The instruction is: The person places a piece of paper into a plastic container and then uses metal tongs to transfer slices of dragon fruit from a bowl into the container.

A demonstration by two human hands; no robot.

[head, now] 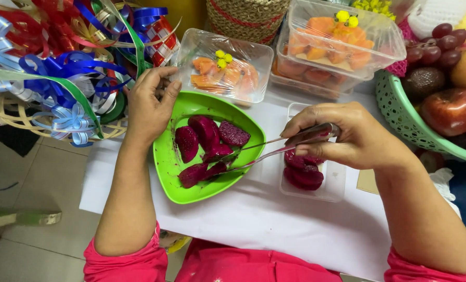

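Note:
A bright green plate sits on the white table and holds several magenta dragon fruit pieces. My left hand grips the plate's far left rim. My right hand holds metal tongs whose tips pinch a fruit piece near the plate's right side. Beneath my right hand stands a clear plastic tray with more dragon fruit pieces in it.
Wrapped clear trays of orange papaya stand at the back. A pale green basket of apples, grapes and other fruit is at the right. Coloured ribbon bows on a wicker basket fill the left. A woven basket stands behind.

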